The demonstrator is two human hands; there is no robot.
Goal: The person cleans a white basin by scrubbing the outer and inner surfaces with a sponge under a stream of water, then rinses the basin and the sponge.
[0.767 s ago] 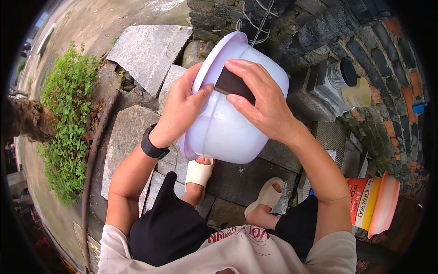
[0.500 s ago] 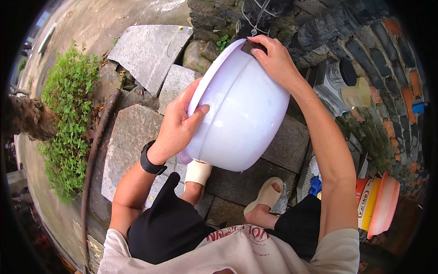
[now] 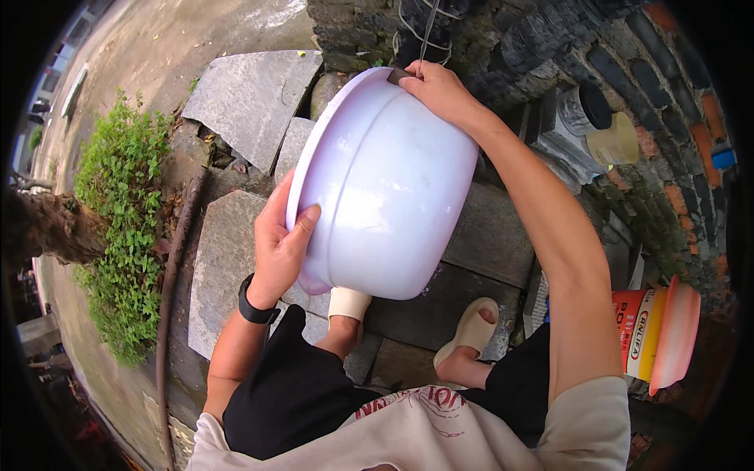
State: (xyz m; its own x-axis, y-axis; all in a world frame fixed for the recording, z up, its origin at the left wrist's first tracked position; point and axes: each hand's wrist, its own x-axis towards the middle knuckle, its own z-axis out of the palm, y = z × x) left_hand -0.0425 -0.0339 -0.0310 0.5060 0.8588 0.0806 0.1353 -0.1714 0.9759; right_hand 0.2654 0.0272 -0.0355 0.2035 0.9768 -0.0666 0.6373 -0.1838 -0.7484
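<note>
A large pale lilac plastic basin point(image 3: 393, 188) is held up in front of me, tipped on its side. Its smooth, wet-looking outer wall faces me and its wide rim is to the left. My left hand point(image 3: 281, 242), with a black band on the wrist, clasps the rim, thumb on the outside and fingers mostly behind it. Up at the far end of the rim, my right hand point(image 3: 440, 90) grips the basin. A small dark patch point(image 3: 399, 76) shows by the right fingertips; I cannot make out what it is. The inside of the basin is hidden.
Uneven stone slabs point(image 3: 243, 98) pave the ground under my feet. A leafy green plant point(image 3: 126, 228) and a long brown pipe point(image 3: 174, 275) run along the left. At right stand a brick wall point(image 3: 667, 133), several containers point(image 3: 581, 129) and a red-and-yellow bucket point(image 3: 648, 334) with a pink basin point(image 3: 677, 337) against it.
Both hands have shifted the basin left and slightly toward me, and its rim has turned a little more upright. The hold at both places stays much the same.
</note>
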